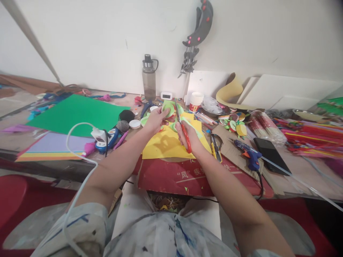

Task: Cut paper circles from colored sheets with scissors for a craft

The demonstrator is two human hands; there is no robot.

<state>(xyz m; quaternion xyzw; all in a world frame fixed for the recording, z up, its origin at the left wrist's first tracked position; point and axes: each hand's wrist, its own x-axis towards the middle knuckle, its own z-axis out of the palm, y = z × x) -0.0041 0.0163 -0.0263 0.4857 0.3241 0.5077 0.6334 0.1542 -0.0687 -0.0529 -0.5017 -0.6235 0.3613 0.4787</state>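
Light-green paper [168,107] is above the far part of the yellow sheet [152,148], pinched by the left hand's [157,121] thumb and fingers. Over that sheet, red-handled scissors [183,126] (blades pointing toward the wall) are gripped in the right hand's [193,137] closed fingers. Right of the sheet lie a utility knife [215,148], glue gun [253,159] and black phone [272,155].

Bright, diffuse light fills the scene and leaves the far wall [107,39] pale and slightly hazy. A soft-edged shadow darkens the yellow paper [152,148], while the space beneath the counter [280,184] is dimmer. Around the fingers [165,113] and scissors [185,132], fine detail looks soft. Wide-angle stretching smears the colored stems [313,141] at right, and the far right corner darkens.
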